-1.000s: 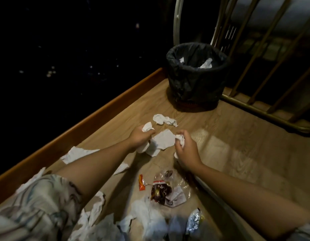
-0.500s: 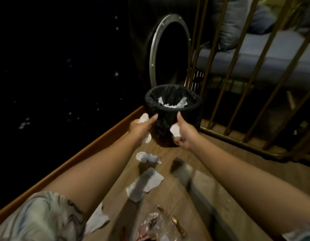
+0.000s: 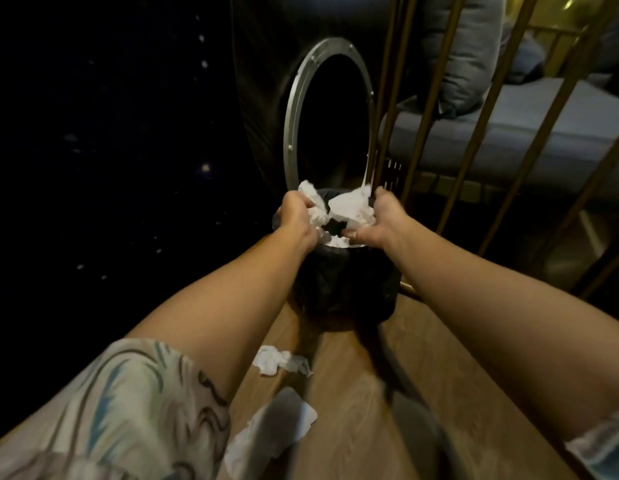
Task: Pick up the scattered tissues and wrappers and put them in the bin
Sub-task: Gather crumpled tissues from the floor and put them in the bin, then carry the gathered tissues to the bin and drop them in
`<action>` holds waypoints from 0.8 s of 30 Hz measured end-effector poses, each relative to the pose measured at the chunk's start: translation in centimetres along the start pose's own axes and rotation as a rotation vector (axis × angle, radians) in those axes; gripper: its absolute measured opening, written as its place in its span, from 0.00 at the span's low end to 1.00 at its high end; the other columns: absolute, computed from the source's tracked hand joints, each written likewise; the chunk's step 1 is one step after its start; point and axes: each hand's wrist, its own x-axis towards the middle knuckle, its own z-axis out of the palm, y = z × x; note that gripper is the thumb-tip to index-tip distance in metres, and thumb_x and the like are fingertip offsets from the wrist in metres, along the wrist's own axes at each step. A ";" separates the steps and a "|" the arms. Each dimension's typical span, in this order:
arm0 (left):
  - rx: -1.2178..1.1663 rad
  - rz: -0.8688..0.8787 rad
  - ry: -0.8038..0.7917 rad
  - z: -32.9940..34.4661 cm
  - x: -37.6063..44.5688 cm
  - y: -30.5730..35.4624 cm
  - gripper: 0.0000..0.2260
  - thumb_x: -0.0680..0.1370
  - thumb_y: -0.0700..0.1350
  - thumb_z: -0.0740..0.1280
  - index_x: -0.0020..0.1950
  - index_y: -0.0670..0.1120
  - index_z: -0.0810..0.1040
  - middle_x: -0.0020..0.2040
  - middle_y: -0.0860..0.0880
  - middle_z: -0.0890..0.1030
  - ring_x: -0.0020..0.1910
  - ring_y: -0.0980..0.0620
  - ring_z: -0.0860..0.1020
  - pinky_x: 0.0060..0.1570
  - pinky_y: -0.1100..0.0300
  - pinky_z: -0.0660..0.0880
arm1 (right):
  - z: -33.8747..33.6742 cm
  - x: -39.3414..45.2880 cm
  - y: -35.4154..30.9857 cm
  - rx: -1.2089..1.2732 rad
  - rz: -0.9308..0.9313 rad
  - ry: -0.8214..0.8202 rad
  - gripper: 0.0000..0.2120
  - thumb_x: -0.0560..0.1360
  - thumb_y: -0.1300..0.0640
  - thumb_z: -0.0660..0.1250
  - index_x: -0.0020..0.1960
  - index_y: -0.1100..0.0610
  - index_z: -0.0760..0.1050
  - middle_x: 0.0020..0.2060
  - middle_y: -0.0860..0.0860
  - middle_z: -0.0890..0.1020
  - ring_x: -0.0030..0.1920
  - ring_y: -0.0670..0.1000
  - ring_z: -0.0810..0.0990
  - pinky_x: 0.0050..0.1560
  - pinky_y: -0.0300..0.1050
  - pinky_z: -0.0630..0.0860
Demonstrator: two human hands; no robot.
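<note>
Both arms reach out over a black-lined bin point(image 3: 342, 285) at the far end of the wooden floor. My left hand point(image 3: 297, 218) hovers at the bin's left rim with a crumpled white tissue point(image 3: 313, 202) in its fingers. At the right rim, my right hand point(image 3: 379, 220) has its fingers curled down; a white tissue point(image 3: 349, 207) lies right beside it, and I cannot tell whether it is gripped. More white tissue fills the bin's mouth. On the floor lie a crumpled tissue point(image 3: 278, 360) and a flat tissue point(image 3: 266, 434).
A gold metal railing point(image 3: 436, 109) stands just behind and right of the bin, with a grey cushioned bed beyond it. A round silver-rimmed opening point(image 3: 294, 109) sits behind the bin. A wooden border edges the floor on the left; beyond it is dark.
Both hands have risen from in front of the bin to above its mouth, carrying tissues. The view has tilted up and moved closer to the bin.
</note>
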 end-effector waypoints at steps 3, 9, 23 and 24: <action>0.043 0.102 -0.035 0.3 0.9 -1.2 0.30 0.65 0.29 0.57 0.68 0.34 0.69 0.55 0.37 0.76 0.50 0.38 0.78 0.52 0.48 0.78 | -1.2 0.9 0.9 0.096 -0.014 -0.058 0.23 0.82 0.45 0.51 0.64 0.61 0.71 0.62 0.61 0.76 0.64 0.64 0.74 0.67 0.65 0.65; 0.118 0.150 -0.040 -2.8 0.1 -3.4 0.24 0.78 0.30 0.53 0.73 0.45 0.66 0.68 0.42 0.73 0.60 0.45 0.78 0.46 0.57 0.79 | -3.7 1.1 4.1 -0.087 -0.321 0.177 0.15 0.81 0.60 0.59 0.66 0.60 0.69 0.63 0.59 0.73 0.52 0.57 0.80 0.52 0.50 0.80; 1.034 0.021 -0.095 -24.1 -6.7 -11.4 0.12 0.77 0.33 0.64 0.58 0.44 0.76 0.50 0.49 0.78 0.44 0.58 0.76 0.36 0.70 0.73 | -10.7 -2.3 26.8 -1.468 0.001 -0.108 0.28 0.70 0.33 0.64 0.65 0.48 0.70 0.65 0.51 0.72 0.62 0.53 0.73 0.59 0.47 0.72; 1.120 0.006 -0.122 -26.1 -7.3 -11.7 0.10 0.77 0.36 0.66 0.56 0.46 0.76 0.50 0.51 0.78 0.43 0.60 0.77 0.35 0.70 0.72 | -10.9 -2.8 28.5 -1.540 0.044 -0.108 0.40 0.65 0.28 0.64 0.71 0.45 0.63 0.72 0.52 0.64 0.69 0.57 0.66 0.67 0.54 0.66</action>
